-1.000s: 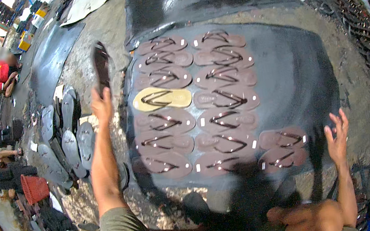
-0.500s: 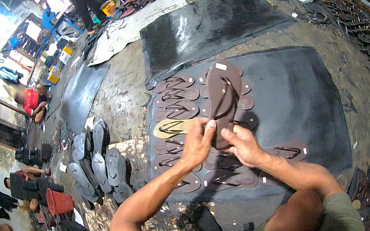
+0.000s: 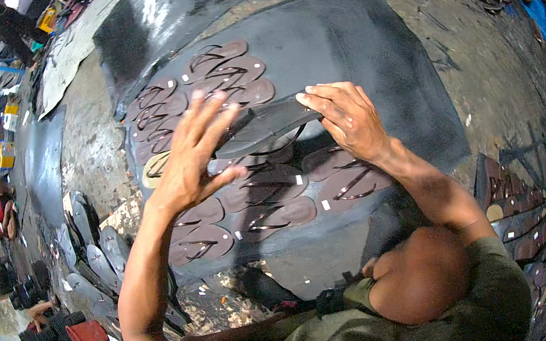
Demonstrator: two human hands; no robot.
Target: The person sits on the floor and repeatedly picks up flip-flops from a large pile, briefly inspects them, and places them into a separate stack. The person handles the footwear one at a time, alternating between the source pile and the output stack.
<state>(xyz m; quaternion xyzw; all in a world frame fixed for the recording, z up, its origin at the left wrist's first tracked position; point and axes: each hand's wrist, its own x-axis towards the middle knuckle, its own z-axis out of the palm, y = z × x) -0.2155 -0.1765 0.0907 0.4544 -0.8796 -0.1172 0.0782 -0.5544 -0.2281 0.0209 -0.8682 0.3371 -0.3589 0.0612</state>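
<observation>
From far off, I am looking down at a big dark mat (image 3: 356,62). Rows of brown flip-flops (image 3: 301,210) are lying on it. One dark flip-flop (image 3: 262,129) is hanging in the air over the mat, between the two hands, with its bottom facing up. I am guessing it is light and bendy like rubber, a bit grippy, and hard to break. I am thinking its side edges are best for holding, because the strap (image 3: 286,141) could be getting twisted. The left hand (image 3: 187,156) is spreading its fingers (image 3: 208,118) wide; the dark flip-flop's left end is sitting between those fingers and the thumb, and I am not able to tell if they are touching it. The right hand (image 3: 355,124) is pinching the right end, with fingertips at the top edge. The thin strap is drooping underneath, between the hands.
</observation>
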